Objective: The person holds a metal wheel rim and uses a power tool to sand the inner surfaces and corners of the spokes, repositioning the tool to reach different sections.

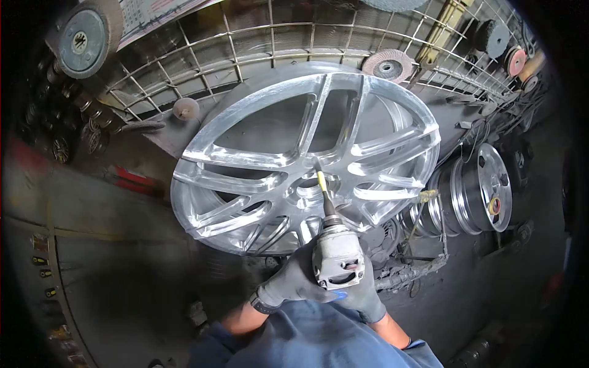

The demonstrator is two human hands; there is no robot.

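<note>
A large bare-metal wheel rim (245, 179) with paired spokes stands tilted in front of me. Both my hands wear grey gloves and are wrapped round a power tool (338, 257) with a light grey body. My left hand (293, 279) holds it from the left side, and my right hand (363, 294) from the right. Forward from the body runs the tool's narrow shaft, with a yellow section (321, 180), its tip over the wheel's hub area. Whether the tip touches the metal I cannot tell. The tool body hides some of my fingers.
Behind the wheel runs a wire mesh (273, 58) with abrasive discs, among them a pinkish flap disc (388, 65). A large grey disc (81, 42) is at upper left. More shiny rims (491, 184) lie at the right, near a dusty metal frame (408, 273).
</note>
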